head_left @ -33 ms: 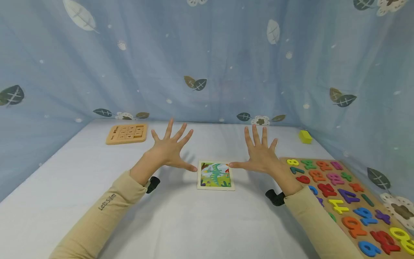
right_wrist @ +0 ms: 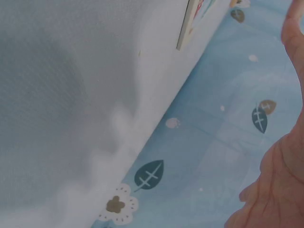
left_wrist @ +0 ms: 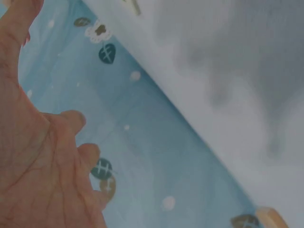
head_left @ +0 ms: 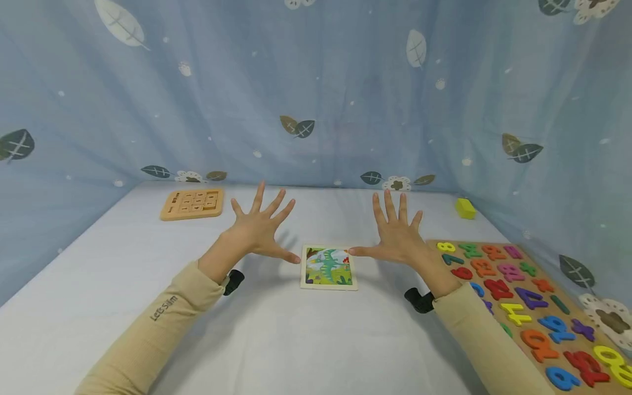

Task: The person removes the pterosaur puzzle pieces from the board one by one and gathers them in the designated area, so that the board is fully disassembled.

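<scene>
Both hands are held up over the white table with fingers spread wide, and neither holds anything. A small dinosaur picture puzzle [head_left: 328,267] in a pale frame lies flat between them. The left hand [head_left: 257,233] is to its left, the thumb tip overlapping the left edge in the head view. On the other side is the right hand [head_left: 397,241], its thumb pointing at the puzzle's upper right corner. In the left wrist view the palm [left_wrist: 42,166] shows with the fingers partly hidden. A corner of the puzzle [right_wrist: 187,23] appears in the right wrist view.
A wooden number slide board [head_left: 192,204] lies at the back left. At the back right sits a yellow block [head_left: 465,208]. A large board with colourful number and sign pieces [head_left: 498,307] fills the right side. Behind the table hangs a blue leaf-print curtain [head_left: 345,82].
</scene>
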`<state>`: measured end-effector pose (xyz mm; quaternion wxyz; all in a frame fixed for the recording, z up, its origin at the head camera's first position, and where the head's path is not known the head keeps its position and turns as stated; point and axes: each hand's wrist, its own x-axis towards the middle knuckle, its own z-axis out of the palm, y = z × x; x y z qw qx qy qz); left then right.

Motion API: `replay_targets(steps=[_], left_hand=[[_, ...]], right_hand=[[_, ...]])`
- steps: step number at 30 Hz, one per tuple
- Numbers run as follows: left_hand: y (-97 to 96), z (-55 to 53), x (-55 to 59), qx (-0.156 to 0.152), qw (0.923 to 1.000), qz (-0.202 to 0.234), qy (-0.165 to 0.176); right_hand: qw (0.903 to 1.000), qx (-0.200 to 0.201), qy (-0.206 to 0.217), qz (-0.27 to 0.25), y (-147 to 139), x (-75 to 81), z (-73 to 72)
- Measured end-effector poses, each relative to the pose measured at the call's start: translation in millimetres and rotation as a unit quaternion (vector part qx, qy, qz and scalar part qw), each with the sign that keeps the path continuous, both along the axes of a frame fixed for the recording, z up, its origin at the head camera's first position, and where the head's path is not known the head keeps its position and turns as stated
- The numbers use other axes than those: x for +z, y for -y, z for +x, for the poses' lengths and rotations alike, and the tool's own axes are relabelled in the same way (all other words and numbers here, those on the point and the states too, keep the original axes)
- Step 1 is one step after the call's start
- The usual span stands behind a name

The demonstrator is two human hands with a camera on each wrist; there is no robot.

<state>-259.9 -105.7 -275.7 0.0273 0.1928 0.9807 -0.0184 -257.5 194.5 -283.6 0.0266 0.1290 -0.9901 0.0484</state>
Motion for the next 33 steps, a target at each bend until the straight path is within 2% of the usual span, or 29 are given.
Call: replay_targets(steps=[10,19,30,33], left_hand=[[-2.8,2.8,0.6,-0.003,0.9999,0.007,0.014],[-1.4,3.8,-4.0,0.001,0.9996,0.014,0.023],[-8.3,6.1,-3.2,-0.024,0.9991,0.021,0.026],[-8.7,8.0,-6.5,-0.032,0.9985,0.026,0.035]], right_hand=[[1.0,0.003,0.001,-0.002,-2.8,3.5,2.7],[0.9999,0.008,0.008,0.0,-2.5,3.4,4.0],[0.9999,0.012,0.011,0.002,-2.3,5.7,2.8],[0.9998,0.018,0.011,0.001,1.2,4.4,4.1]])
